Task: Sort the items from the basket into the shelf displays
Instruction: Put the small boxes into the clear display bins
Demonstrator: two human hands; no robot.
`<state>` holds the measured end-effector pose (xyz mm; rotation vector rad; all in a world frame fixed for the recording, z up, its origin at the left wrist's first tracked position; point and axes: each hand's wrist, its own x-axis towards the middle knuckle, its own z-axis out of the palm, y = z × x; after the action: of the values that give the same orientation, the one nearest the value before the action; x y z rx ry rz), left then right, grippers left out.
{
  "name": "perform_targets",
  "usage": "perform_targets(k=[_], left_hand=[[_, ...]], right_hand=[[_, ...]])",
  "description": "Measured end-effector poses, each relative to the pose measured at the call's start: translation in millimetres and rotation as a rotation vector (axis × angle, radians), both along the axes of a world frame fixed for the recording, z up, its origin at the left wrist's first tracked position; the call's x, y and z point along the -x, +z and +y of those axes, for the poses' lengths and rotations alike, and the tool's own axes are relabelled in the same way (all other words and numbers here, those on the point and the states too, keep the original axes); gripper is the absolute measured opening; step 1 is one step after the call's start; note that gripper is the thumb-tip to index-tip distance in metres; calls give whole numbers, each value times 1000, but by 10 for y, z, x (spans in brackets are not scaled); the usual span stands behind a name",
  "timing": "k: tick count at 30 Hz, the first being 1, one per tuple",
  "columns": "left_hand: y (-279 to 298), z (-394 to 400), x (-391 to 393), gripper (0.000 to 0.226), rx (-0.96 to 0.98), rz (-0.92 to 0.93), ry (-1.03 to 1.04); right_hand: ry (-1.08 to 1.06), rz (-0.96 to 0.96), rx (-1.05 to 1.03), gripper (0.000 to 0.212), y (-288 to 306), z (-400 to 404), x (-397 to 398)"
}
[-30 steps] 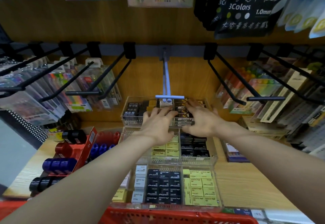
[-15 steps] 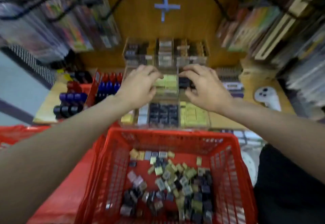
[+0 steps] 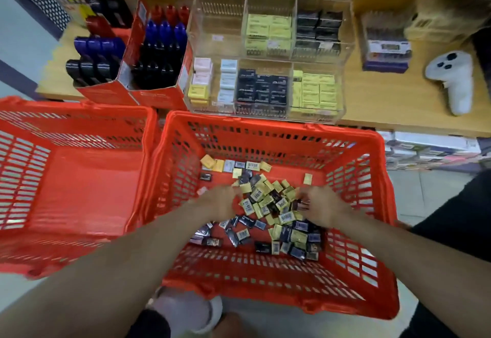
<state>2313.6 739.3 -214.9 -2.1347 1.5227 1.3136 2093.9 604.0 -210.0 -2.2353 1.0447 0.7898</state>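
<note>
**Both hands down in the basket, picking the next items**

You are at the pick-up step. Your left hand (image 3: 218,205) and right hand (image 3: 322,208) reach into the red basket (image 3: 292,292), low in the frame's centre, with fingers among the small packets (image 3: 265,205) heaped on its floor. Motion blur hides whether either hand has closed on anything. The clear shelf display (image 3: 268,58) sits above, at upper centre. Next, I judge, you must match packet colour to compartment: yellow or dark.

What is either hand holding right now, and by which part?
Cannot be told: both the left hand and right hand reach into the small packets, fingers blurred.
</note>
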Motion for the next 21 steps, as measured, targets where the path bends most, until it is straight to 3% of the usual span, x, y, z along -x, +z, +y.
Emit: perform_targets(k=[5,10,16,21], left_hand=[[-576,69,102,62,10,27,141],[-774,166,-22,46,-7,28,68],[-671,347,-163,48,65,82,190],[-613,564,-238,63,36,6,306]], right_hand=[[17,15,-7,50,-508,172,166],[-79,-29,-40,54,-766,348,219],[-55,-38,-2,53,-588,410,214],[-95,-232,-31,37,-435,521,-23]])
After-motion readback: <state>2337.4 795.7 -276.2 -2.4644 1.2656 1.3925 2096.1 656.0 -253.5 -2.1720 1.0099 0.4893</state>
